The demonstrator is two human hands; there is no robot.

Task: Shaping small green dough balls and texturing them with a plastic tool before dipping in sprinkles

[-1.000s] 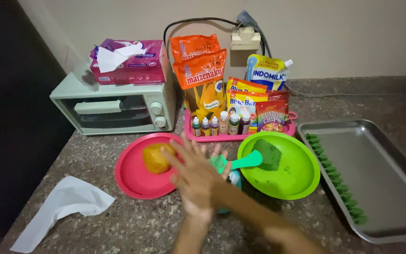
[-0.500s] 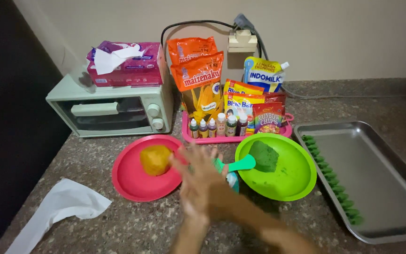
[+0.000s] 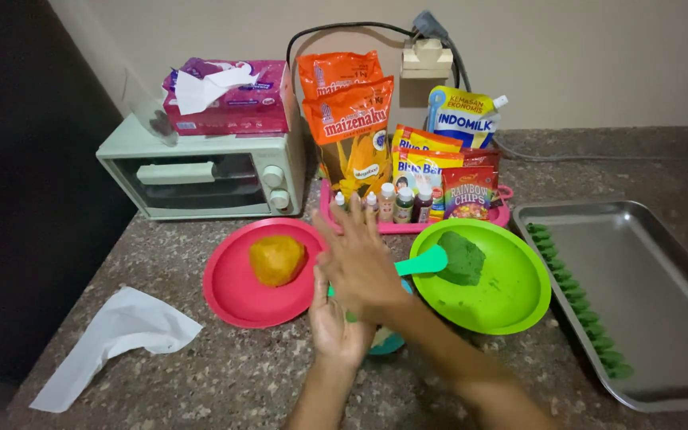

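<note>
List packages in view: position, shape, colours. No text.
Pink rectangular tissue box: on the mint toaster oven, white tissue sticking out.
Two orange foil pouches: upright behind the pink tray.
Blue-yellow spouted pouch: against the wall.
Yellow-blue sachets: in the tray.
Red sprinkle packet: tray front.

1. A speckled stone counter carries everything.
2. On it, at 10 o'clock, a pale green toaster oven.
3. At 12, a pink tray.
4. At centre, a red plate and a green plate.
5. At 3, a steel baking tray.
6. At 8, a white tissue.
</note>
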